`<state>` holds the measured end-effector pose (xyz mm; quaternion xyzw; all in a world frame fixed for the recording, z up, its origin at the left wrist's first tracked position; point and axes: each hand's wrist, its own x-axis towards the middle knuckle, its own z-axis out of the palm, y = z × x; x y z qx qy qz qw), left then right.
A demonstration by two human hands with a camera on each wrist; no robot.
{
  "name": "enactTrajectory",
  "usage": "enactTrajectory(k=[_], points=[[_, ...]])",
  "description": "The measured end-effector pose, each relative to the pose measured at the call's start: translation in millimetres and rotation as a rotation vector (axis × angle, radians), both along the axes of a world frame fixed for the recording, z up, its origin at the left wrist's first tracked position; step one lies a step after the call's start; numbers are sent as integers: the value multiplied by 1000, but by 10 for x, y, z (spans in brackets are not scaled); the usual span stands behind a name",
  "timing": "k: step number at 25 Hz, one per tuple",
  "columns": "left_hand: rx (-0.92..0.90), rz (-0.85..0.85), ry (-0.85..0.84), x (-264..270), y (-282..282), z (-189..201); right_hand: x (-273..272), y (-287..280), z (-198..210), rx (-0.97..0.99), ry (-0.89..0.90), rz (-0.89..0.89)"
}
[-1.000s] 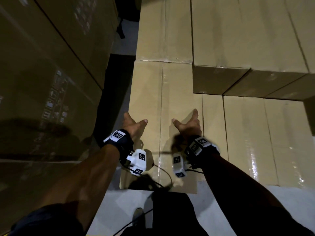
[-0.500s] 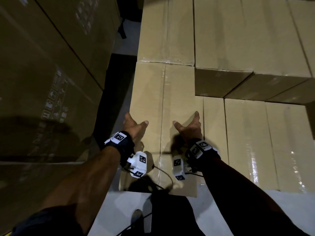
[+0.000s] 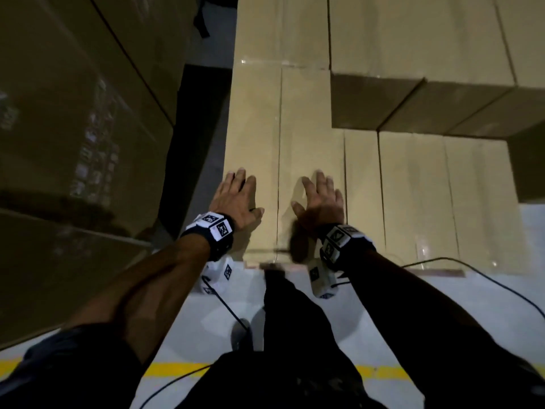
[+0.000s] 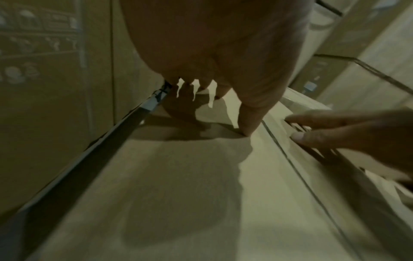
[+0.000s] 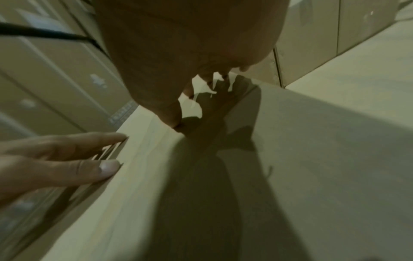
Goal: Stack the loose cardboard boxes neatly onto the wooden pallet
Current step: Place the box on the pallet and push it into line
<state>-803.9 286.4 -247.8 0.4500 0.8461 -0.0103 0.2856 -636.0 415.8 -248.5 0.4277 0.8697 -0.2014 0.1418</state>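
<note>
The long cardboard box lies flat at the left end of the lower layer of the stack, with its near end at the edge that faces the person. Its right side touches the neighbour box of the same layer, and its far end meets another box behind it. The left hand rests flat on the top, on the left of the taped middle seam, with fingers straight and a little spread, holding nothing. The right hand lies in the same way on the right of the seam, also flat and with nothing in it. The wrist views show both palms low over the cardboard, with the fingertips on it.

To the right and further back, an upper layer of boxes already stands one level higher. On the left, across a dark gap, there is a tall wall of stacked cartons. Below is the grey floor with a yellow line and a thin cable. The wooden pallet itself cannot be seen.

It seems the box is being pressed or pushed into its place. If one hand pushes harder, the box may turn and leave a gap, or hang over the left edge. Strong pressure beside the seam could dent the top. The cable near the feet could catch a foot.
</note>
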Motion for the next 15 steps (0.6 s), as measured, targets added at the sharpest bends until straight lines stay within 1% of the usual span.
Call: enactTrajectory(k=[3, 6, 9, 12, 15], points=[[-1, -165, 19, 256, -255, -11, 247, -236, 39, 11, -33, 86], [-27, -263, 47, 473, -470, -38, 480, -328, 116, -45, -78, 156], [-41, -294, 71, 577, -620, -71, 711, -422, 111, -80, -89, 203], [-83, -327, 156, 655, -732, -125, 886, -531, 30, -46, -68, 229], [-79, -332, 181, 684, -737, -115, 941, -558, -54, -11, -24, 231]])
